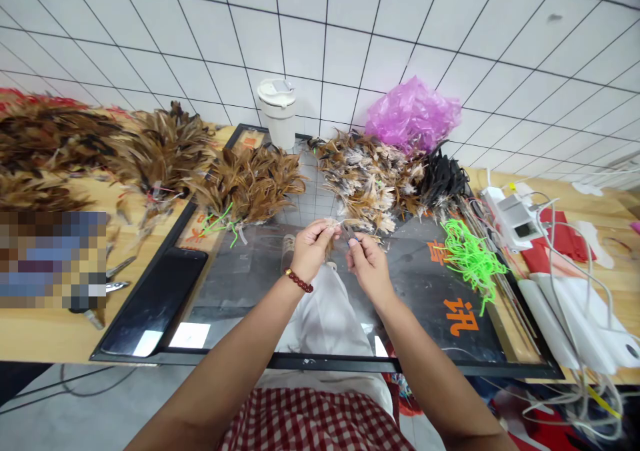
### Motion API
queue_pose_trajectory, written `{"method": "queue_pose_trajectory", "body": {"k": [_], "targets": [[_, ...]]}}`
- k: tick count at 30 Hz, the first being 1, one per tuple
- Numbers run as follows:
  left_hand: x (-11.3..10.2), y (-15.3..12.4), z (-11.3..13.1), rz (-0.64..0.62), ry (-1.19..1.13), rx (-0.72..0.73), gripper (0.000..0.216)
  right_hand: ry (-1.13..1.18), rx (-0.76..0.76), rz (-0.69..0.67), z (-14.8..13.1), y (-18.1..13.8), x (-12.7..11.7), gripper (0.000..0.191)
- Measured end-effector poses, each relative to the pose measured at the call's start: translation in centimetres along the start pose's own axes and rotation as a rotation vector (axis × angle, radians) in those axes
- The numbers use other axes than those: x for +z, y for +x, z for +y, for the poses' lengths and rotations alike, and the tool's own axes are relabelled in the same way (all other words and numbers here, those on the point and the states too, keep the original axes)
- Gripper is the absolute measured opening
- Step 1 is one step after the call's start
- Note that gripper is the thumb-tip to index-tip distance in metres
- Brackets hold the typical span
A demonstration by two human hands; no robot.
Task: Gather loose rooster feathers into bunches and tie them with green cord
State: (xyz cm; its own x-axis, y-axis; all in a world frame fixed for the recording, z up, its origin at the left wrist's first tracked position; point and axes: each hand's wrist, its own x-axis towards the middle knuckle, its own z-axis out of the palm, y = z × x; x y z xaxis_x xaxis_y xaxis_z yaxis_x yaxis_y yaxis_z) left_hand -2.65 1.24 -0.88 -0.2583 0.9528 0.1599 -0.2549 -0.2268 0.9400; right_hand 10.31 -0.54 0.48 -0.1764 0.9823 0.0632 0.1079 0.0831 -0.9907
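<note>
My left hand (311,246), with a dark red bead bracelet (300,280) at the wrist, pinches a small feather (331,224) between thumb and fingertips. Close beside it, my right hand (369,262) is closed on small snips (349,234). Their metal tip points toward the feather, and most of the handle is hidden by my fingers. Both hands hover over a dark, glossy board (400,291). Beyond them lies a heap of brown and white feathers (365,178). Another pile of brown feathers (255,181) rests to the left.
A white lidded cup (278,114) and a pink plastic bag (413,114) stand by the tiled wall. Black feathers (443,181) and green strips (473,258) lie right. A phone (157,301) rests at left. White cables (565,271) trail over the right side.
</note>
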Motion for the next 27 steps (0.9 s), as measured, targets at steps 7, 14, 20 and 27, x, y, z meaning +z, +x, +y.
{"method": "queue_pose_trajectory", "body": {"k": [7,14,20,27], "targets": [[-0.03,-0.02,0.01,-0.015,0.008,0.000,0.014,-0.010,0.009,-0.016,0.10,0.10,-0.11,0.032],[-0.13,-0.07,0.09,-0.026,0.069,0.038,0.014,-0.009,0.018,-0.008,0.15,0.14,-0.15,0.027],[-0.10,-0.06,0.20,-0.032,0.063,0.050,0.016,-0.008,0.022,-0.017,0.21,0.21,-0.11,0.029],[-0.46,0.18,0.54,-0.114,-0.147,-0.151,0.021,0.039,0.060,-0.073,-0.56,0.15,-0.50,0.032]]}}
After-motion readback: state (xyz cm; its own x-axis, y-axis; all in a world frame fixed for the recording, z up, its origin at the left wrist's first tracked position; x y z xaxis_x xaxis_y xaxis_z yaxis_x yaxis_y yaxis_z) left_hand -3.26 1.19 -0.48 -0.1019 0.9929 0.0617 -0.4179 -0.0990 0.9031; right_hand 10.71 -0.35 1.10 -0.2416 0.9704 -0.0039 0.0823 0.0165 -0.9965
